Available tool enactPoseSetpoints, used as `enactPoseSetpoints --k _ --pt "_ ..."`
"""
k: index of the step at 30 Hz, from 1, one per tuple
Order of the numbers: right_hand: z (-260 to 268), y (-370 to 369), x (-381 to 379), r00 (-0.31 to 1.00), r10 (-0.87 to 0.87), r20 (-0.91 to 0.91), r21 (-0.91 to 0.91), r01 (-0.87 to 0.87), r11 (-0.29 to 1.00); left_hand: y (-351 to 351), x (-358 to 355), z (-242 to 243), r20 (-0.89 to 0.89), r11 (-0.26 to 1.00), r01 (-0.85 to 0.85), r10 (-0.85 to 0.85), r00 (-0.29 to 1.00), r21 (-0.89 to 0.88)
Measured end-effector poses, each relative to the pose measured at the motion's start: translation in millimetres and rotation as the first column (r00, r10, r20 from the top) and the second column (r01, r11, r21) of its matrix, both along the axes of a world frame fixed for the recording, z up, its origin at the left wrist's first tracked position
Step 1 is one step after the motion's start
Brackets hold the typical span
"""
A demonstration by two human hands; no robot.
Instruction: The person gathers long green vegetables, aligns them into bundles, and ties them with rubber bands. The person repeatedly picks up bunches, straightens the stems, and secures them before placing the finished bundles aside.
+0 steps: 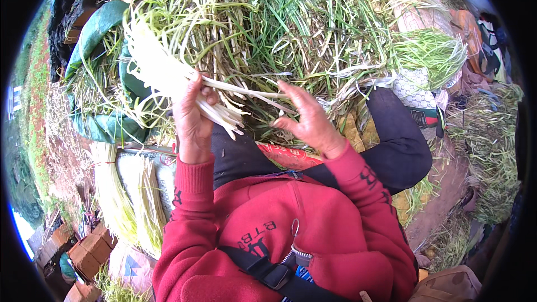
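Note:
My left hand [195,113] is closed around a bunch of pale, blanched leafy stalks [155,56], which look like garlic chives. Their white cut ends point right and down; the thin yellow-green leaves fan out to the upper left. A few longer stalks [247,90] stick out from the bunch towards my right hand [308,119]. That hand has its thumb and fingers spread, with the stalk tips close to the fingertips; whether they touch is unclear. Below both hands and beyond them lies a large heap of loose green and withered stalks [293,37].
A green sack [100,130] holding more stalks stands at the left. Tied pale bundles [115,193] lie on a sack by my left elbow. Trimmed greens [432,54] rest at the right, near my bent knee [402,151]. Brown boxes [90,251] sit at the lower left.

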State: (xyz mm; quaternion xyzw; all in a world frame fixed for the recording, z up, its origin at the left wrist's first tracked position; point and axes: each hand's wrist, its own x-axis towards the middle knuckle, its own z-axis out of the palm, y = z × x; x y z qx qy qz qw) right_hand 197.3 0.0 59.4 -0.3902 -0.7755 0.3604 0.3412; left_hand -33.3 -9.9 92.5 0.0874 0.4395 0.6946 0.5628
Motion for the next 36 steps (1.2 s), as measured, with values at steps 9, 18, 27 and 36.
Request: enactPoseSetpoints --k 9,18,27,36 --pt "-2 -6 49 0.523 -0.638 -0.565 -0.763 -0.039 0.645 -20 -13 -11 -0.132 0.947 0.288 -0.307 0.942 -0.145" --pt "-24 -17 31 0.643 -0.58 -0.501 -0.865 -0.399 0.305 -61 37 -19 -0.066 0.893 0.424 -0.437 0.897 -0.151" --pt "-44 -89 -39 0.844 0.345 -0.411 -0.823 -0.507 0.257 -105 29 -64 0.191 0.875 0.407 -0.366 0.911 -0.263" --pt "-48 -16 -28 0.998 0.043 -0.048 -0.615 -0.063 0.786 -109 24 -64 0.155 0.881 0.405 -0.376 0.913 -0.246"
